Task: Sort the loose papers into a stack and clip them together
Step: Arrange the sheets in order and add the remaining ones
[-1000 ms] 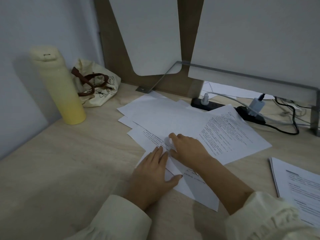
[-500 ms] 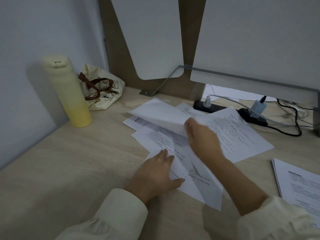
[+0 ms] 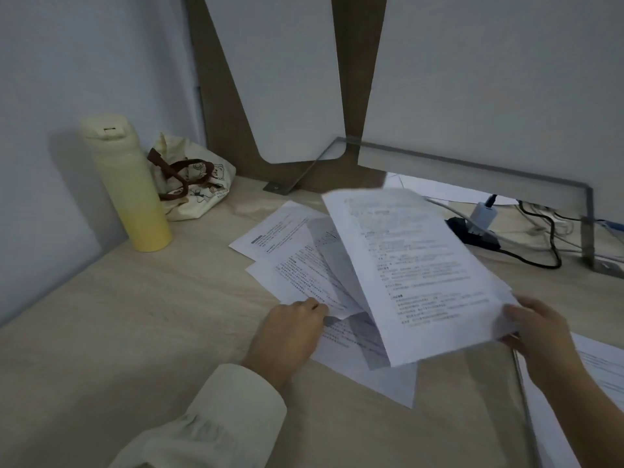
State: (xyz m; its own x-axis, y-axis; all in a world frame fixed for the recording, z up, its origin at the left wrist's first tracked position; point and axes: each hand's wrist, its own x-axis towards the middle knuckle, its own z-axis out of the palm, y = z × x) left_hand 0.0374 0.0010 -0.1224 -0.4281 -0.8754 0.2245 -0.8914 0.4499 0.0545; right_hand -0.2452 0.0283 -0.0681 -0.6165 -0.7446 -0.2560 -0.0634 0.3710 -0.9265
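Item: white printed paper sheet, held tilted above the desk, right of centre. My right hand pinches its near-right corner, likely for stacking.

Other loose printed sheets: fanned on the pale wooden desk. My left hand rests on their near edge, steadying them; finger curl unclear.

Hands apart.

A pale wood-grain table set into a corner carries loose printed papers fanned across its middle, with a second stack of sheets at its right edge. By the left wall a yellow flask stands upright just beside a cream cloth bag with brown handles. A black power strip and trailing cables lie at the back right.
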